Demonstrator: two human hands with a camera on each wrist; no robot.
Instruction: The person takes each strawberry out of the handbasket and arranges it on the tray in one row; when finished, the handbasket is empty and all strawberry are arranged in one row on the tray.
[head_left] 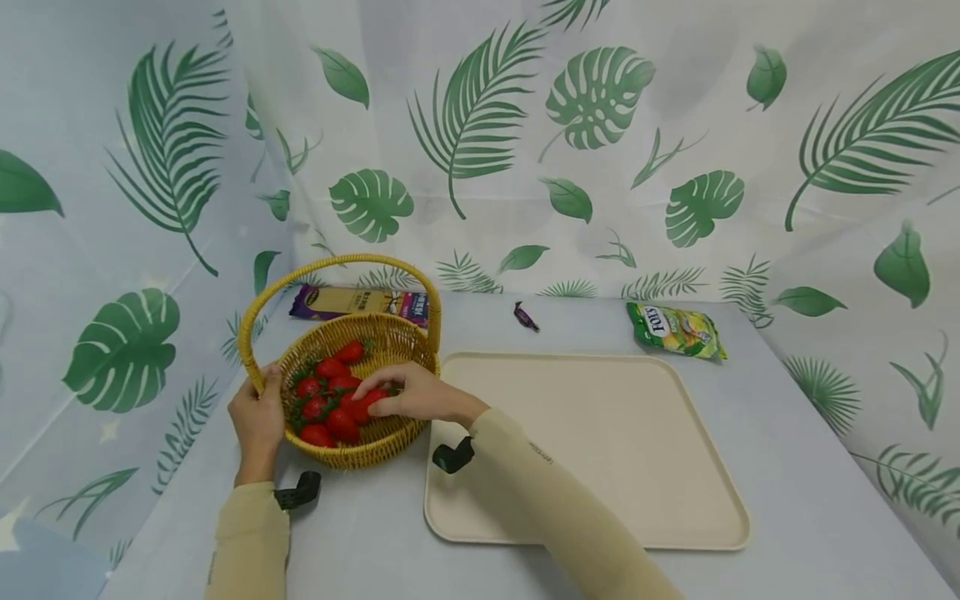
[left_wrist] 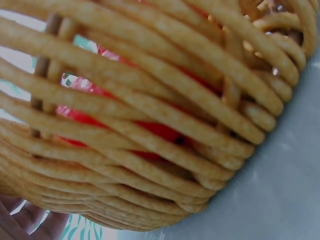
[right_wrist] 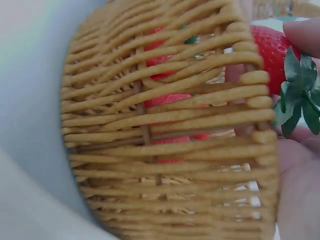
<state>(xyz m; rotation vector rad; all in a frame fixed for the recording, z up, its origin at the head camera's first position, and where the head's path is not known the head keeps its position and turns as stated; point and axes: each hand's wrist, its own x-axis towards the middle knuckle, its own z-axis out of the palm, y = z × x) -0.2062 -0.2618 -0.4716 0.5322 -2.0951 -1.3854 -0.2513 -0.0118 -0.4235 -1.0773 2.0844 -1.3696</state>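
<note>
A yellow wicker basket [head_left: 375, 454] with a tall arched handle stands at the left of the table. Several red strawberries [head_left: 330, 367] with green leaves lie inside it. My left hand [head_left: 257, 412] grips the basket's left rim beside the foot of the handle; its fingers are partly hidden behind the weave in the left wrist view. Reaching over the right rim, my right hand [head_left: 408, 393] is among the fruit. The right wrist view shows a strawberry [right_wrist: 270, 52] held between its thumb and fingers, leaves toward the camera.
A beige tray [head_left: 600, 450] lies right of the basket, beneath my right forearm. Behind the basket is a purple and gold packet [head_left: 352, 300]. Farther along the back are a small purple wrapped candy [head_left: 526, 317] and a green snack bag [head_left: 675, 330]. Leaf-patterned cloth walls surround the table.
</note>
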